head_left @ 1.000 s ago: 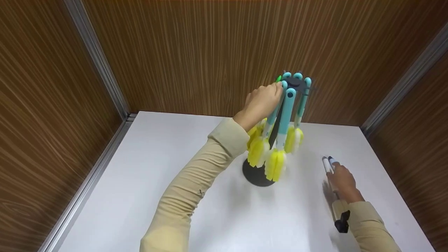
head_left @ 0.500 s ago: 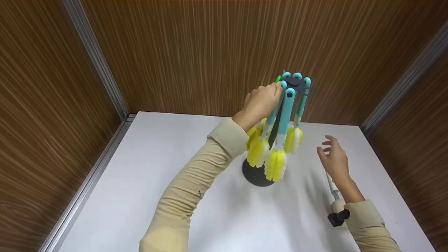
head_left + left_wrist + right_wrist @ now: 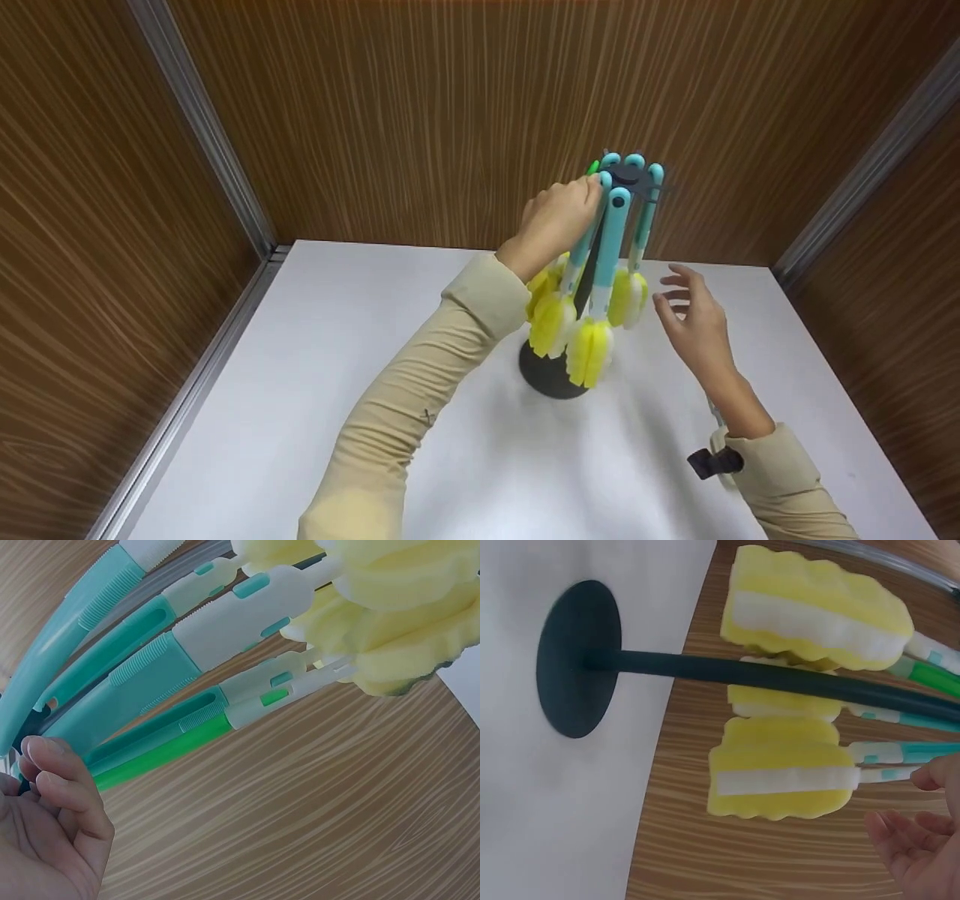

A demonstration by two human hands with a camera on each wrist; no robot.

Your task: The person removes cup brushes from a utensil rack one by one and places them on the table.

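You were steadying the brush stand (image 3: pixel 592 277) at the far middle of the white table (image 3: pixel 337 360) while bringing the other hand in. Your left hand (image 3: pixel 559 217) sat at the top of the stand, its fingers curled round the top end of one teal brush handle (image 3: pixel 611 247); the left wrist view showed those fingertips (image 3: pixel 45 765) pressed against the hub where the handles hang. Your right hand (image 3: pixel 694 322) hovered just right of the hanging yellow sponge heads (image 3: pixel 589 349), fingers spread and relaxed, holding nothing and apart from them. In the right wrist view its fingertips (image 3: pixel 907 829) were near one sponge head (image 3: pixel 780 776) but not touching.

The next move, as I judge it, called for closing those fingers on a handle just above its sponge and lifting it free of its hook without tipping the stand on its dark round base (image 3: pixel 551 371).

A second earlier that right hand lay on the table near the right edge, over two white pens; it had since risen and drifted left. The left hand had not moved.
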